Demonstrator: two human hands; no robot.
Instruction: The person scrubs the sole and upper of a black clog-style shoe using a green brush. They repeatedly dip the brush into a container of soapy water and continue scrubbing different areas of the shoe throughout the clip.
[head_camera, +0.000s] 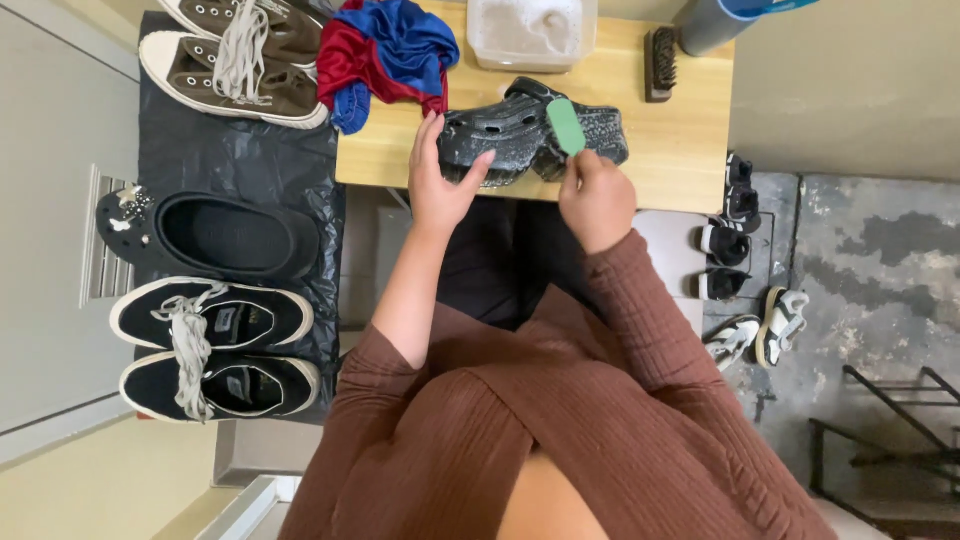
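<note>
Fingers of the left hand (440, 185) spread over the heel end of a black clog (520, 135), pressing it onto the wooden table (680, 160). Right hand (595, 200) pinches a green brush (566, 126) against the clog's top. Left of the table, shoes (210, 345) lie on black plastic (235, 150); a red-blue cloth (385, 50) sits behind the clog.

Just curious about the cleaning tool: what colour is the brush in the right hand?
Green brush, held by the right hand; head view.
</note>
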